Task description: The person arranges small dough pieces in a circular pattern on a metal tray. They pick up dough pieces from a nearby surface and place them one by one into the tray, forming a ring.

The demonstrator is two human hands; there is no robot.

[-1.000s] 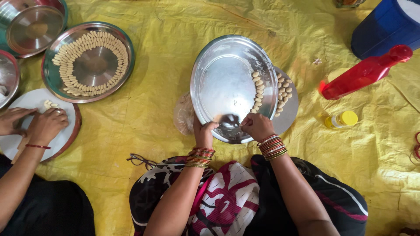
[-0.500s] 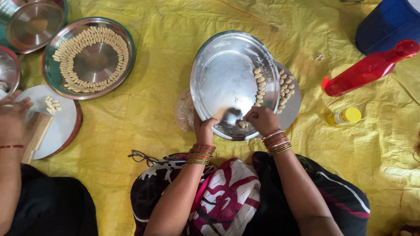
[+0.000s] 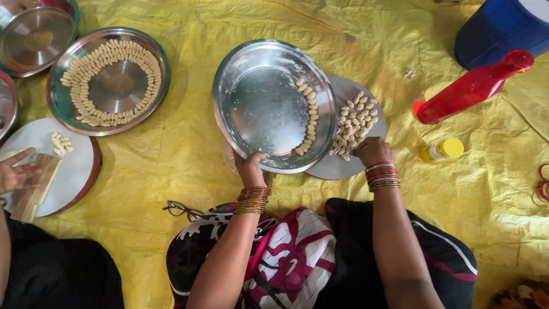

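My left hand (image 3: pixel 250 167) grips the near rim of a round steel plate (image 3: pixel 260 109), which lies over the left part of a white round board (image 3: pixel 343 166). A short curved row of small pale dough pieces (image 3: pixel 307 117) lines the plate's right inner edge. My right hand (image 3: pixel 373 151) rests on the white board, fingers closed at the near edge of a loose heap of the same dough pieces (image 3: pixel 354 123). Both wrists wear red and gold bangles.
A second steel plate (image 3: pixel 108 80) ringed with dough pieces lies at the left, and another steel plate (image 3: pixel 34 34) sits at the top left. Another person's hand (image 3: pixel 17 174) rests on a wooden block over a white board (image 3: pixel 74 171). A red bottle (image 3: pixel 472 88), yellow-capped jar (image 3: pixel 443 150), blue container (image 3: pixel 503 26) and spectacles (image 3: pixel 183 210) lie around on the yellow sheet.
My right hand moved off the steel plate's rim to the dough heap on the white board. The plate now lies flatter, held by my left hand alone. The other person's hand shifted onto the wooden block.
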